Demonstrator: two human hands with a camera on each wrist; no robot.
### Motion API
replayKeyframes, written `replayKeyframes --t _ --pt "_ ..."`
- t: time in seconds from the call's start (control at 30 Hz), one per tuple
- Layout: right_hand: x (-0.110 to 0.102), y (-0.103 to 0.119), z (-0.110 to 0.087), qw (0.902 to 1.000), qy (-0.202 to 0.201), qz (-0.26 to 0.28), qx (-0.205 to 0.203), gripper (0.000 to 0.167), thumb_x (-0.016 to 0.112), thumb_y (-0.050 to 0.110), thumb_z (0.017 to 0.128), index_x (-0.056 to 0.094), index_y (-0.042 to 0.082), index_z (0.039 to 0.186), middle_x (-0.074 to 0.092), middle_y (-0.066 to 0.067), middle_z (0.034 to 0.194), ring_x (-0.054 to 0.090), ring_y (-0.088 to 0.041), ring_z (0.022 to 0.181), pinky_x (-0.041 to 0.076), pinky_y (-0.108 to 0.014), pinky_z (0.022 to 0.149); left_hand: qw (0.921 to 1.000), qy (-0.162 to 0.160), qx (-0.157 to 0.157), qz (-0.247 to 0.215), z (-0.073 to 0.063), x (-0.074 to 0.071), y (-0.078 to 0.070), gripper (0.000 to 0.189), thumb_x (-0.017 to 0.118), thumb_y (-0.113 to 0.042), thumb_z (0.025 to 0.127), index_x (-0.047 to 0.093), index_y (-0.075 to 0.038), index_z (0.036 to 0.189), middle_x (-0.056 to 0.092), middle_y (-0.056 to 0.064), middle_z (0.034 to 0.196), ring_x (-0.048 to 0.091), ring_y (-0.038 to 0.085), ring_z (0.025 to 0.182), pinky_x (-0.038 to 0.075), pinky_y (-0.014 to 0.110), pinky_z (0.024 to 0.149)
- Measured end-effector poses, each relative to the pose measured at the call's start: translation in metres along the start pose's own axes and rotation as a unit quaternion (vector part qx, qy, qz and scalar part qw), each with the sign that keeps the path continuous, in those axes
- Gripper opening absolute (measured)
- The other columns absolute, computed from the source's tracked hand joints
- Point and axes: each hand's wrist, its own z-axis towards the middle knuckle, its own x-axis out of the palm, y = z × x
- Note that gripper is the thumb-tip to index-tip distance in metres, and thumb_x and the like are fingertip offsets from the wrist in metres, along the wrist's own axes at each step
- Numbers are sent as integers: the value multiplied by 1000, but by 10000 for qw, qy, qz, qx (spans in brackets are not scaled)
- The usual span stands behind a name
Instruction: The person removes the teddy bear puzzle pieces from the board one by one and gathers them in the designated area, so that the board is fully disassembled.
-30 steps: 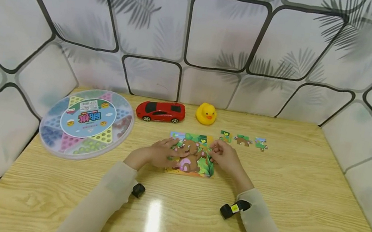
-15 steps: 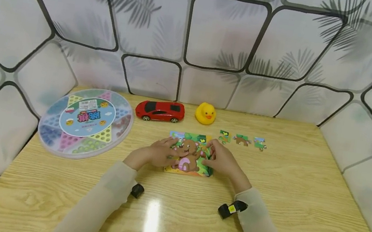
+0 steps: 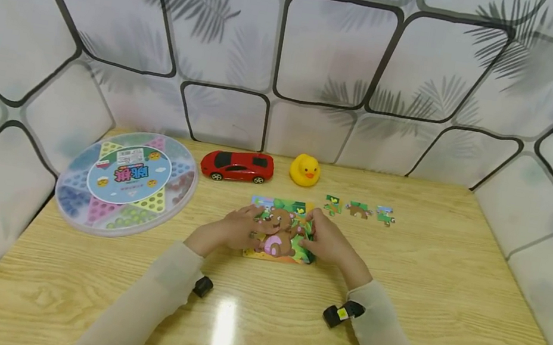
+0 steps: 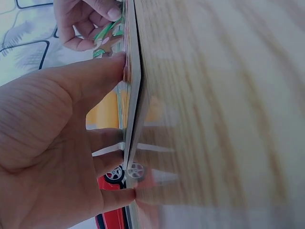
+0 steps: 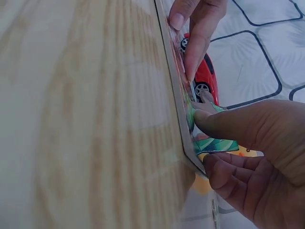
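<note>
In the head view a bear jigsaw puzzle (image 3: pixel 276 245) lies flat on the wooden table between both hands. My left hand (image 3: pixel 233 229) rests over its left side with fingers spread; the left wrist view has the thumb on the puzzle's near edge and the little fingertip down at the table. My right hand (image 3: pixel 331 243) is at the right side, thumb and fingers pinching a green puzzle piece (image 5: pixel 217 144) that stands tilted up from the board in the right wrist view. Fingers hide part of that piece.
Three loose puzzle pieces (image 3: pixel 359 210) lie in a row behind the right hand. A yellow rubber duck (image 3: pixel 305 170) and red toy car (image 3: pixel 237 166) stand along the back. A round Chinese checkers box (image 3: pixel 127 184) lies at left. Patterned fabric walls enclose the table (image 3: pixel 395 312).
The right hand has shifted slightly left over the puzzle's right edge, with the thumb now further over the board. The left hand stays almost where it was.
</note>
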Motion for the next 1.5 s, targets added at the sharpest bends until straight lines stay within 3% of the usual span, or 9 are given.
replayKeyframes --t 0.3,0.53,0.73,0.93,1.2,1.5 --pt "3 -2 -2 9994 -55 346 -48 24 67 3 86 50 2 103 51 -6 81 45 -14 63 40 -25 55 9999 55 70 103 -3 -2 0 51 57 -37 93 45 -27 142 13 17 156 7 40 142 15 63 108" --pt "2 -15 -4 9949 -28 993 192 30 66 6 86 52 3 112 51 -3 72 45 -14 63 40 -23 55 9995 96 156 267 0 0 3 51 55 -40 94 42 -30 143 12 16 157 6 39 143 16 63 107" --pt "0 -25 -5 9810 149 1919 221 32 64 3 88 50 -1 117 49 -4 68 45 -13 59 42 -22 53 9995 132 131 261 -1 2 4 52 55 -39 95 41 -30 144 11 16 157 5 38 143 15 63 108" --pt "-3 -32 -7 9686 253 2463 208 36 63 -1 88 49 -5 121 50 -5 67 45 -10 56 40 -20 51 9996 196 103 184 -2 2 4 53 55 -38 95 39 -30 144 9 15 157 3 38 143 13 62 108" --pt "-23 -43 -15 9615 73 2741 187 39 62 1 89 48 -6 124 50 -5 81 44 -11 69 40 -20 60 9997 201 84 137 -2 2 5 53 55 -37 95 39 -30 145 9 15 157 2 37 143 12 61 109" --pt "-56 -73 -32 9504 -234 3101 89 44 64 3 89 46 -9 127 55 -4 101 48 -6 75 47 -21 67 9996 153 204 146 -3 0 4 53 56 -36 94 40 -29 144 11 17 157 5 40 143 13 62 108"
